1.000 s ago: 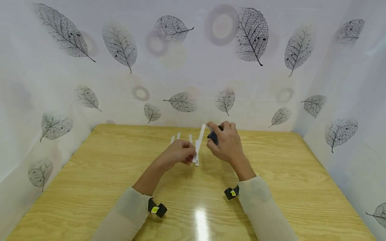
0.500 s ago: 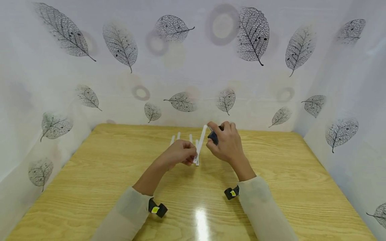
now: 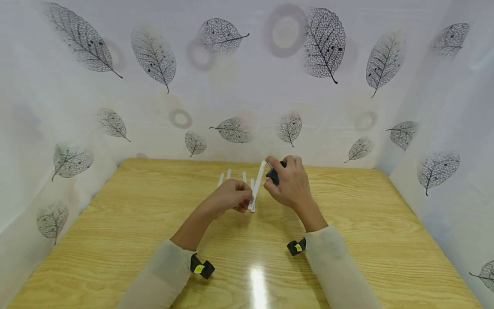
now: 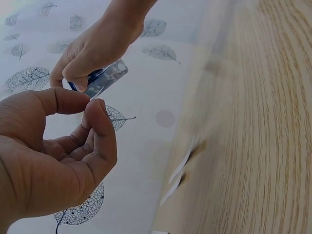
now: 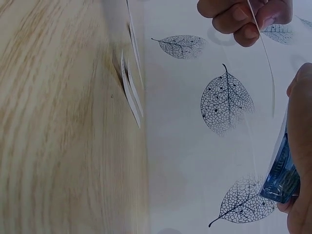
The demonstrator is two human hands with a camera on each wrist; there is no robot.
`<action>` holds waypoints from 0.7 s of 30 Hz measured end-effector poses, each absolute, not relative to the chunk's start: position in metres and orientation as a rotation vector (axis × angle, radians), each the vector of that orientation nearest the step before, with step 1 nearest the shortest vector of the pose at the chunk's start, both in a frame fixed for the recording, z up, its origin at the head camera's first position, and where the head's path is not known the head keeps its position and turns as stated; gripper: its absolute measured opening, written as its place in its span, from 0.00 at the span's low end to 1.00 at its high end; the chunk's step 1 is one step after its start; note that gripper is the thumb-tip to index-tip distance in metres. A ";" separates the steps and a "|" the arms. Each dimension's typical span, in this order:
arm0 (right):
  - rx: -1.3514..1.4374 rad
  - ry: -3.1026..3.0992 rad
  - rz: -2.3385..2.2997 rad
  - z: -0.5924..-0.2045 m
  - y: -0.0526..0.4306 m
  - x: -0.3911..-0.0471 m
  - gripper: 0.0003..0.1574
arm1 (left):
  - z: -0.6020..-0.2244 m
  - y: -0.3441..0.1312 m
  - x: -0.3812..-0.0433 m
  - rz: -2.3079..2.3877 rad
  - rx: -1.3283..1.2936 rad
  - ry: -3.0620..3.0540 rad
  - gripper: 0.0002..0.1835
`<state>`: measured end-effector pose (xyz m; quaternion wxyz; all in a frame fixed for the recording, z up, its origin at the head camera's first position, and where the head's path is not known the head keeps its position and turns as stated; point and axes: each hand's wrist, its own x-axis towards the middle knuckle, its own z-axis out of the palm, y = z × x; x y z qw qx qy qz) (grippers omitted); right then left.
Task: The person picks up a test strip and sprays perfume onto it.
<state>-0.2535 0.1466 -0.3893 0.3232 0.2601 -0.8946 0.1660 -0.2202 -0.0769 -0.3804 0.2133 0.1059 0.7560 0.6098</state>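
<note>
Fingers of our left hand (image 3: 230,196) pinch a white paper strip (image 3: 259,179) near its lower end, holding it tilted over the table (image 3: 216,274). We judge it light, bendy and easily creased, best held by that end; it looks narrow, flat, slightly bowed. Beside its top, our right hand (image 3: 288,182) grips a small blue bottle (image 3: 272,175), probably slick, heavier, breakable, best held round its body; it looks clear and shiny. Behind, we see more strips (image 3: 244,177), then leaf-patterned cloth (image 3: 239,94).
</note>
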 end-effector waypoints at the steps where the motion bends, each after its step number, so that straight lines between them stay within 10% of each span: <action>1: 0.682 -2.347 0.436 -0.389 0.147 -0.254 0.31 | -0.380 -0.077 -0.220 1.693 0.294 2.097 0.08; 21: 0.803 -2.366 0.436 -0.390 0.148 -0.257 0.32 | -0.381 -0.080 -0.222 1.695 0.282 2.104 0.10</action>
